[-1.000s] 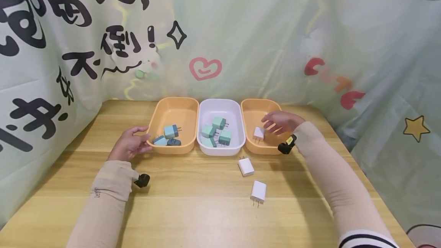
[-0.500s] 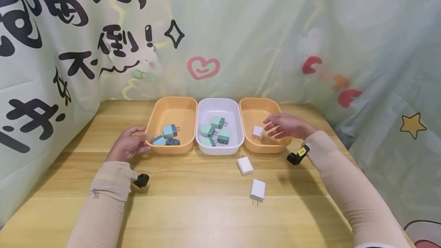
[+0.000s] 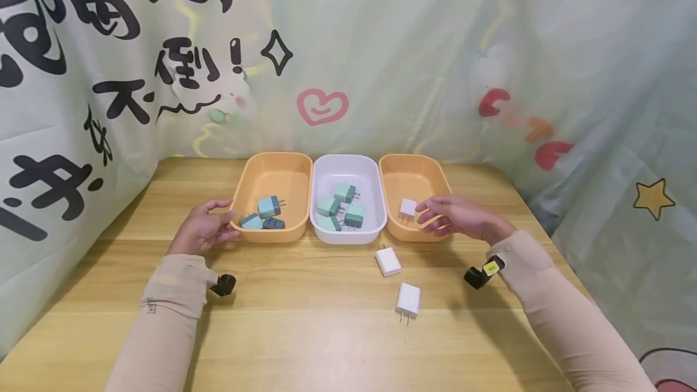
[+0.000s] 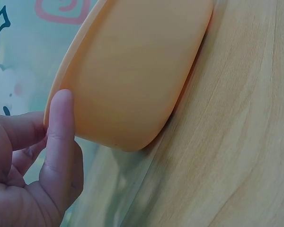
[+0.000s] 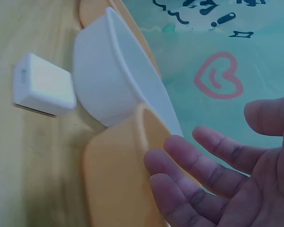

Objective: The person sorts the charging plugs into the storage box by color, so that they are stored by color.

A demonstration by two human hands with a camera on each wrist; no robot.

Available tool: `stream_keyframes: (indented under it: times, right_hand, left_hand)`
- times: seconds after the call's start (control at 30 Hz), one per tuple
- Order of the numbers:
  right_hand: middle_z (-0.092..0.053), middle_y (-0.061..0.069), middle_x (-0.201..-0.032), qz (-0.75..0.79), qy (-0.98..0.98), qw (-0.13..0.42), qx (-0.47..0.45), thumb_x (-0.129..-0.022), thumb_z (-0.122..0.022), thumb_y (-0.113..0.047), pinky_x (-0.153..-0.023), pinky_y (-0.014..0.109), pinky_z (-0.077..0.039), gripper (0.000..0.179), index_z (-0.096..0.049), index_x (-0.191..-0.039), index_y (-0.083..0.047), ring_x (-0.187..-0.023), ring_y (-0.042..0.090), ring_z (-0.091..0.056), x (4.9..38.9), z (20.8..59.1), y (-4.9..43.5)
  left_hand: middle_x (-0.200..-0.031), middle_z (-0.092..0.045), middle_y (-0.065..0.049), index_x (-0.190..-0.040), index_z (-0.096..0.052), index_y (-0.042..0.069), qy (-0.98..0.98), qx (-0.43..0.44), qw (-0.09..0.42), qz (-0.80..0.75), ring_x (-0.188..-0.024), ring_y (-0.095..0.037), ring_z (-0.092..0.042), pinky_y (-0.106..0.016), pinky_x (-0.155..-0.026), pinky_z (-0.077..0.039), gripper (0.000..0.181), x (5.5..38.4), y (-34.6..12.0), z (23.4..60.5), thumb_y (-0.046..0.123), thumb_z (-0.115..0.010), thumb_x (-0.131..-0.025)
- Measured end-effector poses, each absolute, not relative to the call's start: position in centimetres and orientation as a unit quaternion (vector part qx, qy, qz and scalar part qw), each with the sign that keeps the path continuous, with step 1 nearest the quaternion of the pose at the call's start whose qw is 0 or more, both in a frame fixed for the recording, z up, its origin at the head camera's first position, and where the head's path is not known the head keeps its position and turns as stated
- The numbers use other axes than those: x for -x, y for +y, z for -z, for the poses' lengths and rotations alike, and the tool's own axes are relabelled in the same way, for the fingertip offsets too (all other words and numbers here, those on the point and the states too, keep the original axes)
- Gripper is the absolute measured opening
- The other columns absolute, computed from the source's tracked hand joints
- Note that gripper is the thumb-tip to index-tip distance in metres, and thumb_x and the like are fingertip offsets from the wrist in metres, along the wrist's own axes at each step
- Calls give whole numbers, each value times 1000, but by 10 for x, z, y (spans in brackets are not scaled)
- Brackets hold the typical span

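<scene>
My left hand [image 3: 204, 227] pinches the left corner of the left orange bin [image 3: 280, 168]. In the left wrist view the thumb [image 4: 60, 137] lies on the bin's outer wall, with other fingers at the rim. Blue charger plugs [image 3: 268, 206] lie in that bin. My right hand [image 3: 457, 218] hovers over the right orange bin [image 3: 415, 169], fingers relaxed and holding nothing. A white charger plug [image 3: 406, 209] rests inside, right by the fingertips. The right wrist view shows the spread fingers [image 5: 199, 165] overlapping the bin's rim.
Between the orange bins stands a white bin [image 3: 348, 165] with several mint-green charger plugs [image 3: 344, 192]. Two white plugs lie on the wooden table in front: the nearer plug [image 3: 408, 300] and the farther plug [image 3: 388, 262]. A printed curtain [image 3: 403, 65] hangs behind.
My right hand has drawn back toward the right and nearer to me, from deeper over the right orange bin. The left hand keeps its grip on the left bin.
</scene>
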State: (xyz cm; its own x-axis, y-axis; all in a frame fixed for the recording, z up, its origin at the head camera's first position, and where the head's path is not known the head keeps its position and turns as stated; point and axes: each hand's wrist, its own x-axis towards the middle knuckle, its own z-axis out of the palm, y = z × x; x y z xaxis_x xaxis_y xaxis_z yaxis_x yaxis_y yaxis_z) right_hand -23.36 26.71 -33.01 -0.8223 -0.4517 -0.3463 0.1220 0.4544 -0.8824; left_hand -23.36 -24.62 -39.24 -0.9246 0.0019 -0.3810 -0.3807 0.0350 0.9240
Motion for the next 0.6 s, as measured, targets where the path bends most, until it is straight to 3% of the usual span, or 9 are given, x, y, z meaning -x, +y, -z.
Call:
stream_keyframes:
  times: [0.2,0.37,0.6]
  right_hand:
    - [-55,24,-118,516,798,293,104,-106,-37,-28,-93,50,-51,48,-41,-133,12,-101,32,-60,218,345,268]
    - [-57,23,-111,516,790,314,106,-105,-40,-25,-88,49,-54,45,-42,-129,14,-98,33,-60,208,356,265]
    - [-58,21,-113,498,793,340,83,-103,-44,-26,-82,47,-56,43,-46,-129,9,-100,32,-60,194,369,257]
  left_hand:
    - [-107,-44,-18,-153,-28,10,708,129,139,-681,-74,-16,-59,-30,-79,-60,57,234,-248,393,7,-50,-101]
    - [-105,-44,-17,-153,-28,10,704,132,141,-684,-75,-16,-58,-30,-79,-60,57,234,-248,392,7,-50,-101]
    - [-104,-43,-17,-153,-27,8,699,129,141,-689,-74,-16,-57,-30,-77,-60,58,234,-246,391,6,-50,-101]
